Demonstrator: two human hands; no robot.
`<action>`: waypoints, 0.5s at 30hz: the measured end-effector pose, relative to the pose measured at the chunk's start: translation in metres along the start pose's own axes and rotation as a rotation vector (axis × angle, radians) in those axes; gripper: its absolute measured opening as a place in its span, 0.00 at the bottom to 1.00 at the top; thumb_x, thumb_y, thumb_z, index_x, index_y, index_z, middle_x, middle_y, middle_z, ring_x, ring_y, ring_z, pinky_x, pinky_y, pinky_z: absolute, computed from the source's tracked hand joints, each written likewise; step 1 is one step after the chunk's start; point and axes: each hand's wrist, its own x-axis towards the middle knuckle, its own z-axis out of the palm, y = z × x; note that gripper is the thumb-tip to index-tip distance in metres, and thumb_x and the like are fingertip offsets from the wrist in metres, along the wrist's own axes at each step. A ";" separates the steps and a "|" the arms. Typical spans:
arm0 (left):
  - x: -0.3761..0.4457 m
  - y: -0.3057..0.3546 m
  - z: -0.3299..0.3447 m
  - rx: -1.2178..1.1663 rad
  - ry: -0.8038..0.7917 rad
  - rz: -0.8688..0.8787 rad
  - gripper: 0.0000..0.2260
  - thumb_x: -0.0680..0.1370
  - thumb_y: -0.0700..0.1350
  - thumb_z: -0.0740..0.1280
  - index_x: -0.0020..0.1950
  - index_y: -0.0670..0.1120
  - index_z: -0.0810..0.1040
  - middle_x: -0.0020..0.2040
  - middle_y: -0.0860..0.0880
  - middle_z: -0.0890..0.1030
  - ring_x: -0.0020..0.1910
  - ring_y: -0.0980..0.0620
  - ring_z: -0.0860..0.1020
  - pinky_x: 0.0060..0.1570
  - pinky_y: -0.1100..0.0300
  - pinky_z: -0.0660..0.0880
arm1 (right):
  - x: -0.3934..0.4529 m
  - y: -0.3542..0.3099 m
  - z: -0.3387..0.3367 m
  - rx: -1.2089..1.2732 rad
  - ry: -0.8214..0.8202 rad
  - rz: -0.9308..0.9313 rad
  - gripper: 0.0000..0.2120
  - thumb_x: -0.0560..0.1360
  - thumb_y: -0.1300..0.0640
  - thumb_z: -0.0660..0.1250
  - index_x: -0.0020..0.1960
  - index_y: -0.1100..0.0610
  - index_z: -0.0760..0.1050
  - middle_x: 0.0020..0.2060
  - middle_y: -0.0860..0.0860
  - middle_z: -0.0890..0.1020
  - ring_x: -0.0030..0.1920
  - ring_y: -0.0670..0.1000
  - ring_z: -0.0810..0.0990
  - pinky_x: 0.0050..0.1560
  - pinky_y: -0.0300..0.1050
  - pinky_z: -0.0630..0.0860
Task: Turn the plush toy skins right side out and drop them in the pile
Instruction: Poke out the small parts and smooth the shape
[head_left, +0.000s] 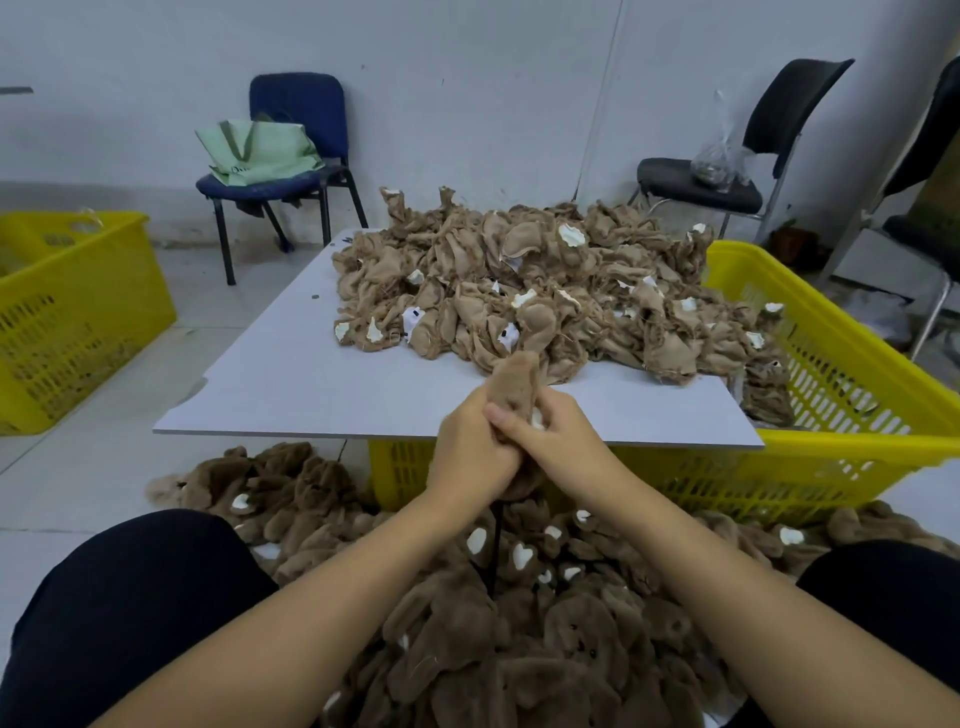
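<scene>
A white board (291, 384) serving as a tabletop fills the middle of the frame, resting on a yellow basket (852, 415) that juts out at the right and shows beneath the board's near edge. Heaped on the far and right part of the board is a mound of inside-out skins (524, 291), tan and rough-seamed with white patches showing; some spill over the board's right edge into the basket. Across the bottom of the frame, on the floor between the person's dark-clad knees, lies the pile of turned skins (519, 613), darker, furry brown with white heart shapes. A second yellow basket (67, 317) stands on the floor at the left edge. Against the wall in the upper left is a blue chair (306, 130) carrying a green bag (254, 153); in the upper right stands a black chair (727, 187) with a clear plastic bag (719, 156) on its seat. At centre, just above the board's near edge, both hands meet around one plush skin (514, 384): the left hand (470, 457) has its fingers curled round the lower part, the right hand (561, 441) grips it from the other side, thumb laid across, and the tan end sticks up above the fists.
</scene>
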 end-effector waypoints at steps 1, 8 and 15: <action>0.004 0.005 -0.005 0.028 0.048 0.080 0.17 0.73 0.51 0.64 0.62 0.55 0.77 0.47 0.57 0.83 0.46 0.58 0.81 0.45 0.63 0.78 | 0.001 -0.004 0.000 0.043 0.028 -0.041 0.07 0.77 0.46 0.70 0.53 0.47 0.78 0.46 0.39 0.85 0.50 0.40 0.83 0.48 0.32 0.75; 0.021 0.014 -0.019 0.208 0.147 0.419 0.17 0.67 0.32 0.65 0.51 0.48 0.72 0.36 0.63 0.69 0.36 0.65 0.73 0.40 0.79 0.64 | 0.011 -0.004 -0.006 0.041 -0.047 -0.074 0.14 0.81 0.52 0.65 0.67 0.45 0.75 0.57 0.40 0.83 0.62 0.41 0.79 0.62 0.39 0.75; 0.002 -0.015 -0.002 0.119 -0.126 -0.087 0.14 0.77 0.46 0.69 0.62 0.51 0.74 0.41 0.56 0.80 0.44 0.48 0.81 0.38 0.55 0.77 | 0.007 0.017 0.007 -0.236 -0.119 0.131 0.02 0.81 0.55 0.65 0.51 0.49 0.74 0.43 0.42 0.79 0.45 0.42 0.78 0.46 0.39 0.71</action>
